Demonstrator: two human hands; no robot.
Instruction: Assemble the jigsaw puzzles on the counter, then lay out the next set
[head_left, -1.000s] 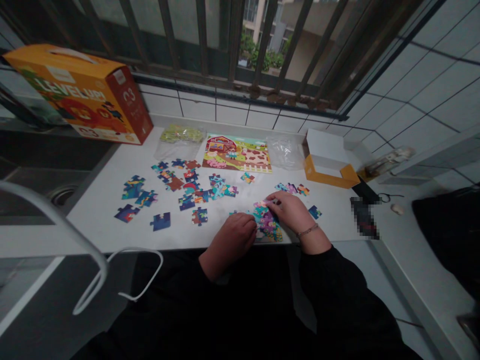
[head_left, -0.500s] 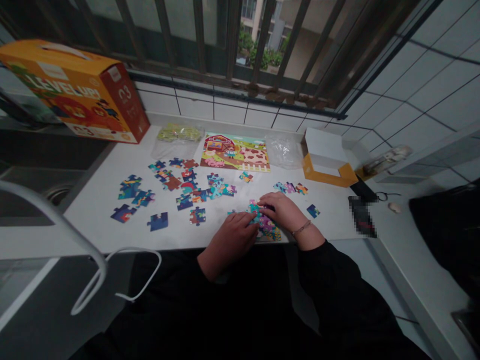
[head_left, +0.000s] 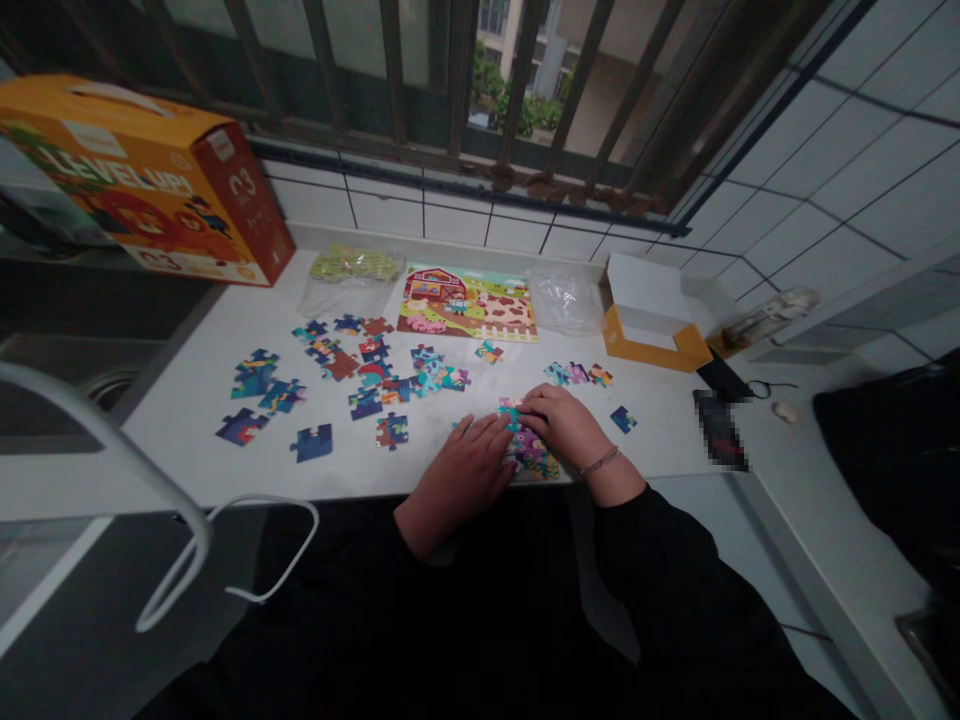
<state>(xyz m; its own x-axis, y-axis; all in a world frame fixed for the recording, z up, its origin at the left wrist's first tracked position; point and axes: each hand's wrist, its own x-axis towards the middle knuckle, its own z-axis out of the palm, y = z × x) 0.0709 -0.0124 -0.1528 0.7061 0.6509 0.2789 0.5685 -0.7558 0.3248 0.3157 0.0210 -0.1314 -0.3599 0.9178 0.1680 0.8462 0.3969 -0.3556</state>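
Both hands [head_left: 507, 452] on joined puzzle pieces [head_left: 534, 450] | pieces between and beneath fingers | grip: cannot tell

The white countertop [head_left: 180, 430] bears scattered jigsaw pieces [head_left: 312, 442], a farm-scene picture [head_left: 469, 303], clear plastic bags [head_left: 564, 302], an open yellow-and-white box [head_left: 654, 340] and a cluster of joined purple pieces [head_left: 531, 445] by its front edge.

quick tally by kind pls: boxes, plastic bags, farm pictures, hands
Boxes: 2 (large orange box, small open box)
Plastic bags: 2 (bag with yellow-green contents, clear bag)
Farm pictures: 1 (farm picture)
Hands: 2 (left hand, right hand)
Total: 7
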